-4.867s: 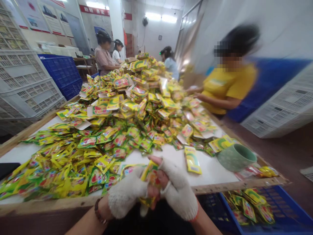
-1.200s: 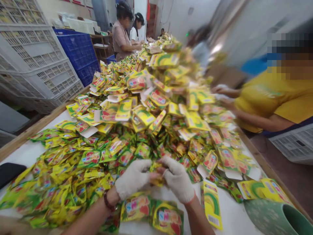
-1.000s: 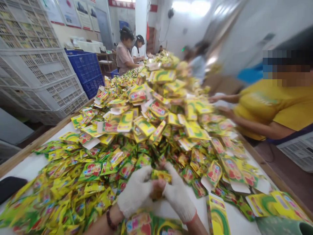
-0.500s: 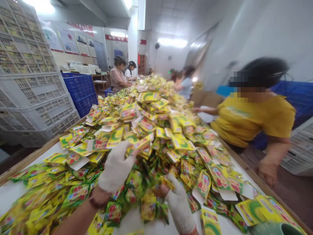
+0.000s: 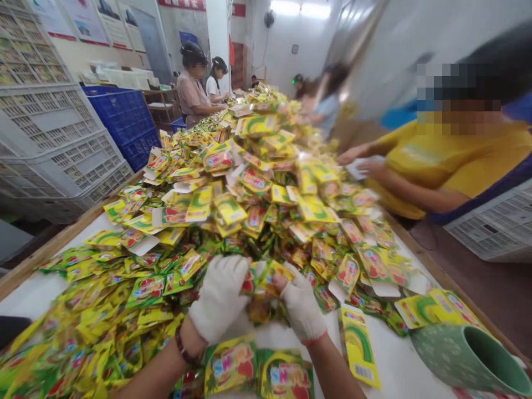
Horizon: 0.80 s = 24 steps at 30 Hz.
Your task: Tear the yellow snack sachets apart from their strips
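My left hand [image 5: 222,296], in a white glove with bare fingertips, is closed on a small printed carton [image 5: 248,281], mostly hidden behind the fingers. Close beside it my gloved right hand [image 5: 301,302] pinches a small yellow packet [image 5: 277,270] against the carton's side. Where carton and packet meet is blurred. Below the hands hang or lie more packets [image 5: 260,310], also blurred. Between my forearms two green-and-yellow packets [image 5: 233,366] lie flat on the white tabletop. A large heap of yellow cartons [image 5: 230,210] and shiny packets [image 5: 145,291] rises ahead and to the left.
A green cylindrical container [image 5: 449,354] lies at the right near a flat yellow carton [image 5: 359,346]. Wooden edging [image 5: 75,238] borders the table. White crates [image 5: 70,122] and blue crates [image 5: 124,122] stand left. A co-worker in yellow [image 5: 436,172] works at right; others stand farther back.
My left hand has drawn back from the heap with a carton, toward my right hand. My right hand has risen slightly. The view has tilted down, and the co-worker's hands have come together.
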{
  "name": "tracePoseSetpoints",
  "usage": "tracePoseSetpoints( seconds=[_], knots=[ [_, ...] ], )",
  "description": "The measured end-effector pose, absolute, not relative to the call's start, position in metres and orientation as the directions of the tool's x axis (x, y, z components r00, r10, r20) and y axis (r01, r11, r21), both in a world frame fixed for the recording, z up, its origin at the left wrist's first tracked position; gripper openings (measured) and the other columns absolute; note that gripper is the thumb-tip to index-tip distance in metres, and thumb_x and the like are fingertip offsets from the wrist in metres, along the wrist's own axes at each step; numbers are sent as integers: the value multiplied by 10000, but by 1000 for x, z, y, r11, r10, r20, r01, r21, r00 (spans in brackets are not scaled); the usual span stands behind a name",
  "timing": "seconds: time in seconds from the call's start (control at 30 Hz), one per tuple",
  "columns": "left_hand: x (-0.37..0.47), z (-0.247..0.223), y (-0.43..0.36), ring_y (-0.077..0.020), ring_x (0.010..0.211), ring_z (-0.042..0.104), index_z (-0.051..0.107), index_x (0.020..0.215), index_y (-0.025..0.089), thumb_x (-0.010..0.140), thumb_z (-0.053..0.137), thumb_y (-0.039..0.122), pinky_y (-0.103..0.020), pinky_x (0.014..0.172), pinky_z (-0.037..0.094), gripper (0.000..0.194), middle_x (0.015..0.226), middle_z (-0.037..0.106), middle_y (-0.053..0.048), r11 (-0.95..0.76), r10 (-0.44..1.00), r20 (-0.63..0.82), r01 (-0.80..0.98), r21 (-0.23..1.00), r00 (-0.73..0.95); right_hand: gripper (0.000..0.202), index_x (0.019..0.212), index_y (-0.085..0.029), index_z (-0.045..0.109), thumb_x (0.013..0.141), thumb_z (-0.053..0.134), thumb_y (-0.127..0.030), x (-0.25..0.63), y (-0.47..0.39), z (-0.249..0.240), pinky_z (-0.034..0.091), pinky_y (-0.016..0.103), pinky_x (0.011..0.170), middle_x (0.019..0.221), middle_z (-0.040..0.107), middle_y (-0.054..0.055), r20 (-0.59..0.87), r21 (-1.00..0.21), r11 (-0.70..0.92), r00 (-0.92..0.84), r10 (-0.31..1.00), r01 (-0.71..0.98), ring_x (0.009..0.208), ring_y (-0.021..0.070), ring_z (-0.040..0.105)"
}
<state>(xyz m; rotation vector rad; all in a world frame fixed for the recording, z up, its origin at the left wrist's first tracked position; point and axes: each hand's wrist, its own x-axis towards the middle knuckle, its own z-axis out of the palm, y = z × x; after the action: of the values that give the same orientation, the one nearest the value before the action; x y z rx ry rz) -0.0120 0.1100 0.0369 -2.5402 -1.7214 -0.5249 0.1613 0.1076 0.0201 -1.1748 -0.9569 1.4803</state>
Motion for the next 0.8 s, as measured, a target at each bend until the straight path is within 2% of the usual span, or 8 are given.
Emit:
tracePoseSetpoints(
  seconds=[0.1, 0.2, 0.4, 0.53, 0.6, 0.67, 0.8],
  knots=[
    [-17, 33, 111, -272, 1011, 566, 587, 1125, 187, 660, 672, 202, -420, 903, 469, 473, 1096, 616, -96, -370, 915, 253, 905, 208, 315, 457, 979, -177, 570, 743, 677, -555, 164, 107, 23, 482, 252, 539, 737, 632, 5, -175, -980, -175, -14, 985, -93, 607, 156, 576],
    [-24, 29, 110, -274, 1007, 551, 576, 1128, 198, 666, 689, 241, -408, 874, 470, 478, 1118, 594, -94, -379, 913, 245, 900, 214, 326, 400, 891, -164, 616, 737, 687, -526, 173, 109, 23, 487, 260, 634, 754, 626, 12, -118, -993, -113, -126, 985, 47, 707, 174, 580],
    [-23, 21, 106, -280, 988, 542, 571, 1131, 187, 717, 680, 334, -433, 863, 449, 452, 1079, 600, -87, -480, 873, 202, 854, 201, 443, 311, 805, -153, 625, 759, 657, -460, 183, 112, 19, 436, 243, 613, 720, 567, -10, -123, -979, -63, -311, 942, 195, 679, 147, 515],
    [-17, 19, 104, -302, 1006, 542, 549, 1182, 193, 729, 674, 332, -471, 857, 440, 490, 1123, 597, -94, -503, 862, 152, 852, 147, 483, 212, 784, -160, 606, 787, 602, -372, 175, 110, 21, 411, 231, 602, 689, 535, -22, -102, -948, -13, -265, 959, 318, 659, 133, 474],
    [-16, 19, 104, -299, 1000, 544, 549, 1190, 190, 729, 674, 323, -465, 845, 444, 496, 1123, 600, -97, -490, 870, 142, 860, 140, 472, 180, 825, -170, 609, 792, 592, -346, 171, 108, 23, 419, 232, 612, 699, 552, -21, -90, -947, -23, -197, 976, 322, 675, 141, 485],
    [-16, 20, 104, -293, 993, 542, 553, 1193, 181, 715, 685, 313, -452, 839, 446, 512, 1121, 601, -102, -469, 880, 156, 871, 142, 449, 191, 858, -183, 617, 793, 602, -362, 170, 107, 24, 435, 240, 613, 688, 572, -19, -104, -966, -61, -164, 981, 250, 685, 156, 509],
    [-18, 21, 103, -293, 1011, 530, 549, 1216, 164, 691, 708, 303, -443, 857, 442, 565, 1144, 594, -116, -462, 876, 216, 878, 125, 431, 199, 779, -193, 639, 764, 650, -391, 173, 107, 23, 449, 258, 608, 654, 587, -14, -118, -980, -89, -162, 980, 176, 673, 174, 530]
  ],
)
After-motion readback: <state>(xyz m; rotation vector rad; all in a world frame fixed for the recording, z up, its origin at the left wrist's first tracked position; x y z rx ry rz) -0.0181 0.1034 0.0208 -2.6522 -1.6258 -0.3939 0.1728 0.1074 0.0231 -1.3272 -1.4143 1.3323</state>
